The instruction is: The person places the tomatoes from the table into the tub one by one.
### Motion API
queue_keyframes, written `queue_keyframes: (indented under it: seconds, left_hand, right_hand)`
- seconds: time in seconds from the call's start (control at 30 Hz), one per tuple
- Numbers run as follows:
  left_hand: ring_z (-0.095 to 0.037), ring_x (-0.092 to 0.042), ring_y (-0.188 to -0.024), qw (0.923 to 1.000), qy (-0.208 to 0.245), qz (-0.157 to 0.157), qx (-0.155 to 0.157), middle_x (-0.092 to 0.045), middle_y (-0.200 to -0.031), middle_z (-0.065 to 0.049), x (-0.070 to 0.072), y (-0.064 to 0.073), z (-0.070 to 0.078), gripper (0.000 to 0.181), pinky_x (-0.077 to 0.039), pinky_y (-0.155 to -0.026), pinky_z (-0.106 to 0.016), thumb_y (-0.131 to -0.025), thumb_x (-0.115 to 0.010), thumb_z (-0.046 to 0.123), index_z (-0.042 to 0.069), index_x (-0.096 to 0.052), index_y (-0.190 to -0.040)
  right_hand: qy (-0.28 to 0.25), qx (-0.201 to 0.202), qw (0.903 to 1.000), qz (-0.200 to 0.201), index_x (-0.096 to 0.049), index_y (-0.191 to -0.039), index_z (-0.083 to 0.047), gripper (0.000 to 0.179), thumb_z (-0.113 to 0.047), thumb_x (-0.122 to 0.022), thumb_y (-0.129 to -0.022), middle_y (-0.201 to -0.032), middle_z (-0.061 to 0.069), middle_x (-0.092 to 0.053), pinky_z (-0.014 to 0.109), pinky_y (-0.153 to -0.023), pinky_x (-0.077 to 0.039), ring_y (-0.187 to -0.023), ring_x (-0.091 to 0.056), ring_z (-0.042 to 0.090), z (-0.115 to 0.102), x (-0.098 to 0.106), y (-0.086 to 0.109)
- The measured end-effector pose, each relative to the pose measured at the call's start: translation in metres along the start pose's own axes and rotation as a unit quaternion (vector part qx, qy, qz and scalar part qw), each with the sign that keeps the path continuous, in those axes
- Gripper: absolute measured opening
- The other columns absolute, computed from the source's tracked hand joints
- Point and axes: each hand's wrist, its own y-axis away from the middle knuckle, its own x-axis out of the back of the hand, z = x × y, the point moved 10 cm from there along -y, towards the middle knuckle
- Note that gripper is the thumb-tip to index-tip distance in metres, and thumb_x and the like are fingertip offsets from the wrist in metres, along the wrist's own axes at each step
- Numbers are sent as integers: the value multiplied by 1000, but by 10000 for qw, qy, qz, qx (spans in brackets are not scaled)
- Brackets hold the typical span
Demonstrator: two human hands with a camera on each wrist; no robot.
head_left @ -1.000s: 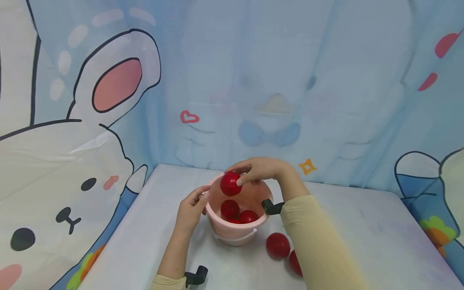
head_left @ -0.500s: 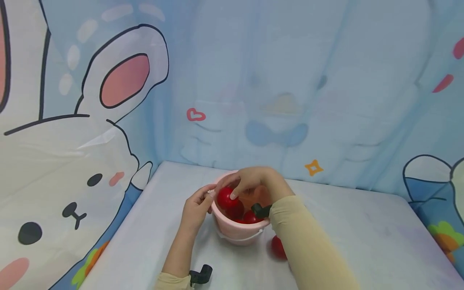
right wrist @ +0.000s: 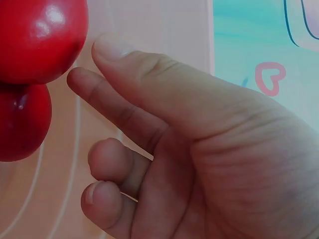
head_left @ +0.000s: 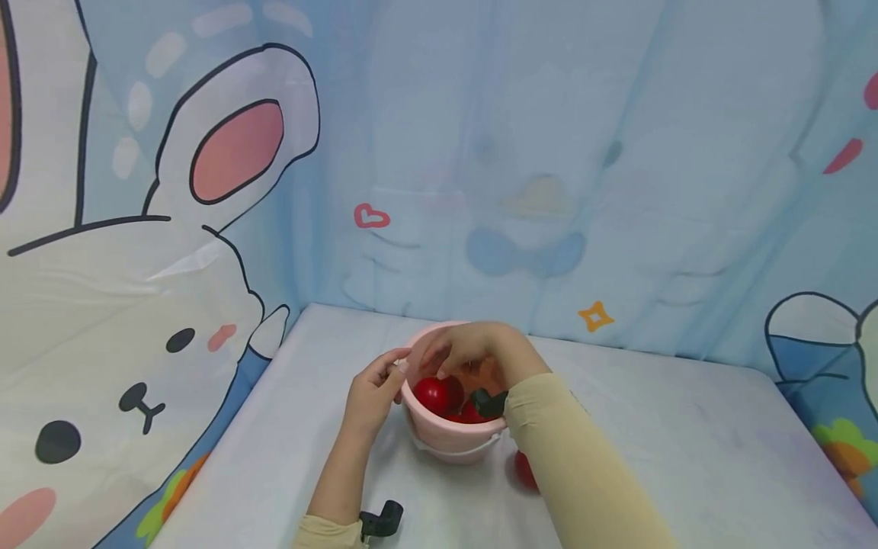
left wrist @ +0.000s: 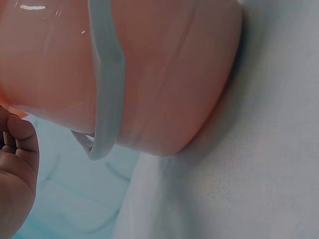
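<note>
A pink bucket (head_left: 453,438) with a white handle (left wrist: 108,74) stands on the table. My left hand (head_left: 370,393) grips its left rim, thumb and fingers on either side of the edge. Down in the bucket, my right hand (head_left: 473,347) has loosely bent fingers and holds nothing. A shiny red ball (head_left: 430,395) lies just past its fingertips, and in the right wrist view a small gap shows between that ball (right wrist: 40,37) and the thumb. Another red ball (right wrist: 22,122) touches it from below. More red in the bucket is partly hidden by the right wrist.
One more red ball (head_left: 525,471) lies on the white tabletop (head_left: 686,442), right of the bucket and partly behind the right sleeve (head_left: 583,465). A blue printed curtain (head_left: 425,137) hangs behind the table. Each wrist wears a black mount (head_left: 382,520).
My right hand has lowered a red ball from above the rim into the bucket and let go of it. My left hand keeps its grip on the rim. The head view has shifted slightly.
</note>
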Motion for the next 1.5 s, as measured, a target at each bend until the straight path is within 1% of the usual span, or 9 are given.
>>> queue_keyframes:
  seconds: [0.17,0.3,0.4,0.57,0.77,0.93,1.1,1.23,1.5]
  left_hand:
    - [-19,-56,-66,10000,53,-40,-35,-57,-78,-5,-1,0,0,32,-49,-64,-27,-92,-65,47,32,-69,-120]
    - [-20,-56,-67,10000,90,-43,-2,-56,-78,-6,-2,1,-2,30,-49,-65,-27,-92,-66,47,34,-69,-119]
    - [-20,-56,-68,10000,64,-37,31,-56,-78,-6,-2,1,-3,30,-50,-66,-27,-92,-66,46,35,-69,-119]
    - [-18,-55,-65,10000,20,-3,-76,-56,-78,-5,-1,1,0,27,-50,-64,-26,-94,-65,42,32,-70,-119]
    - [-16,-55,-64,9999,-22,-9,-168,-56,-77,-4,-1,2,3,27,-51,-62,-26,-95,-64,38,29,-70,-120]
    - [-18,-55,-64,9999,-39,14,-133,-56,-77,-5,-1,3,4,28,-50,-62,-26,-94,-65,43,33,-69,-119]
    - [-19,-55,-64,9999,18,13,-117,-56,-78,-6,-1,3,4,25,-50,-63,-26,-93,-65,43,36,-69,-117]
    - [-20,-55,-64,9999,-1,27,-121,-56,-78,-7,-1,3,3,24,-51,-63,-27,-94,-65,42,36,-69,-117]
    - [-20,-55,-64,9999,-25,56,-97,-56,-77,-6,0,4,2,24,-50,-64,-29,-94,-65,41,35,-70,-116]
  right_hand:
    - [-172,-23,9998,17,-71,-118,-23,28,-15,-68,-92,-116,4,-65,28,-62,-45,-73,-45,20,0,-1,2]
    - [-495,-255,9982,204,-72,-117,-24,28,-17,-71,-89,-119,3,-64,35,-75,-54,-95,-51,23,-1,5,9]
    - [-141,-122,9993,317,-70,-119,-28,30,-22,-71,-90,-123,-1,-63,38,-80,-55,-100,-54,24,-8,12,19]
    - [891,499,9936,492,-64,-130,-30,35,-27,-63,-96,-128,-1,-64,32,-63,-49,-62,-49,20,-22,27,42]
    - [1217,720,9851,981,-62,-134,-25,38,-29,-63,-96,-132,4,-63,33,-61,-50,-59,-51,19,-13,46,83]
    - [1144,517,9807,1497,-63,-131,-33,36,-34,-64,-95,-130,-1,-62,36,-62,-51,-60,-54,20,14,59,125]
    - [1076,-37,9740,1992,-64,-125,-40,35,-45,-67,-91,-125,-4,-63,35,-66,-51,-70,-58,20,58,55,168]
    - [721,-246,9757,2055,-64,-124,-39,38,-49,-68,-88,-127,-3,-63,36,-67,-53,-78,-59,21,95,37,188]
    - [116,-226,9799,1980,-61,-130,-35,43,-46,-68,-90,-120,1,-63,31,-60,-51,-68,-58,20,150,-10,202]
